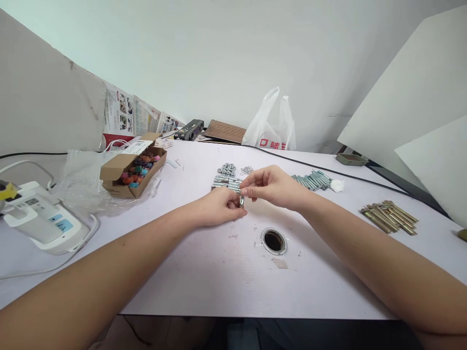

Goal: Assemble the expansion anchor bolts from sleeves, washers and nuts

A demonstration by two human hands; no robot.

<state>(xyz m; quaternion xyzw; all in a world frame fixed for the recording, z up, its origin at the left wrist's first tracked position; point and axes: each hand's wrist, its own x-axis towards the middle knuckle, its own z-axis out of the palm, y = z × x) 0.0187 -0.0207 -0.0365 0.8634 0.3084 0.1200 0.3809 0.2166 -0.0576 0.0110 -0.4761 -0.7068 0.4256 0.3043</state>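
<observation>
My left hand (221, 206) grips a metal piece (242, 201).
Right hand (272, 185) narrow, just above; whether holding, I can't tell.

Brightly, softly and fairly evenly lit. Tinted faintly green at the upper left of the wall (153, 58), greyer toward the right. Gently shadowed on the worktop (204, 282) beneath the right hand (272, 187) and right forearm (361, 248); dark below the front edge. Glinting on the metal nuts (226, 169). Stretched toward the corners, soft in fine detail.
</observation>
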